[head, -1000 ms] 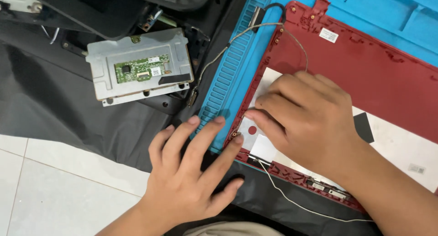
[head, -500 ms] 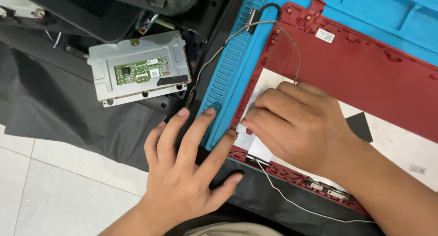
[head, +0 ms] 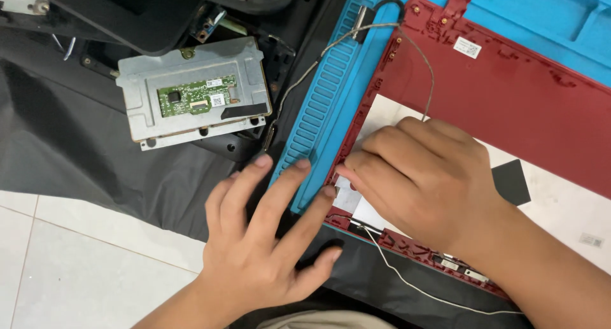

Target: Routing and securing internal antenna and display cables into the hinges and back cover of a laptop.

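Observation:
A red laptop lid shell (head: 509, 93) lies inside-up on a blue ribbed mat (head: 331, 106). My right hand (head: 426, 176) rests on the shell's lower left corner, its fingertips curled and pinching at a small silver-white patch (head: 347, 198) on the white inner sheet (head: 560, 202). My left hand (head: 261, 240) lies flat with its fingers spread, the fingertips pressing the mat's edge and the shell's corner. A thin grey antenna cable (head: 414, 55) runs from the shell's top corner down under my right hand. A white wire (head: 407, 281) trails out from the bottom edge.
A grey metal touchpad module with a green circuit board (head: 191, 100) sits on black laptop parts (head: 127, 17) at the upper left. Black cloth (head: 76, 151) covers the surface over white floor tiles (head: 83, 265). A black square patch (head: 509, 181) sits on the white sheet.
My left hand has slid a little to the right, its fingertips now on the mat's edge. My right hand stays on the same corner. The view has shifted slightly.

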